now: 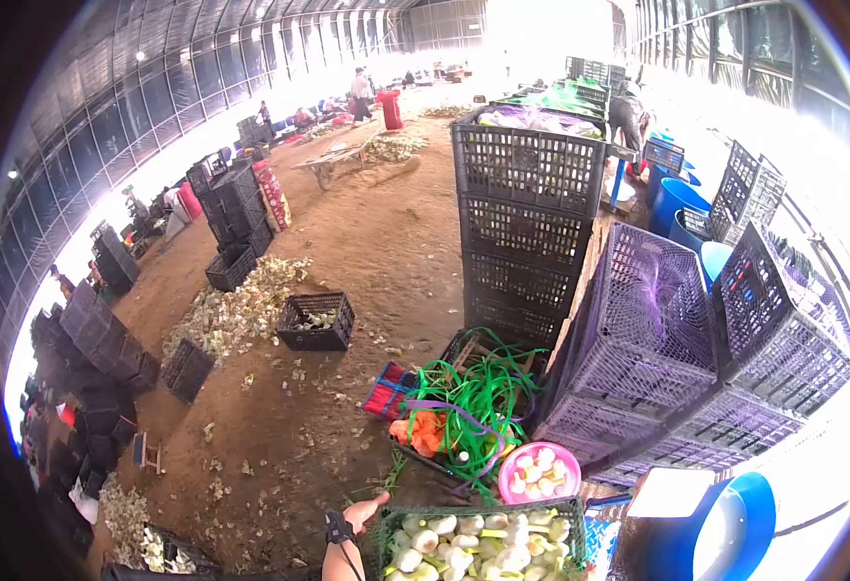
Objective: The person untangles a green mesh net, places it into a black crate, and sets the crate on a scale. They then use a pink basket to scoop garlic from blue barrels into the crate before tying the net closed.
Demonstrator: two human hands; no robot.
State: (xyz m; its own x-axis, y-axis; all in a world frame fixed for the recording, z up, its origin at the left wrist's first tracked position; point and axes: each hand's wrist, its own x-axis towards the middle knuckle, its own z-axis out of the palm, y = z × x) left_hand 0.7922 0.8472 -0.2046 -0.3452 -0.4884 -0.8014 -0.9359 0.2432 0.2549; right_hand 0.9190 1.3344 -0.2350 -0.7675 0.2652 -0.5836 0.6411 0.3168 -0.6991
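Observation:
My left hand [361, 512], with a dark band at the wrist, is at the upper left corner of a dark mesh crate [379, 542] at the bottom. It looks closed on the crate's edge, though most of its fingers are hidden. White bulbs with short green stems [469, 544] fill this crate. Just beyond stands a pink basin [505, 484] holding pale trimmed pieces. Green straps [464, 407] and an orange net bag [423, 433] lie in another crate, beside a red and blue checked bag [386, 390]. My right hand is out of view.
Tall black crate stacks [527, 174] and purple-netted crates [638, 358] rise at the right, near a blue tub [749, 523]. Peelings [222, 315] and a small black crate [316, 334] lie on the dirt floor. A person [626, 116] bends behind the stacks; others are farther back.

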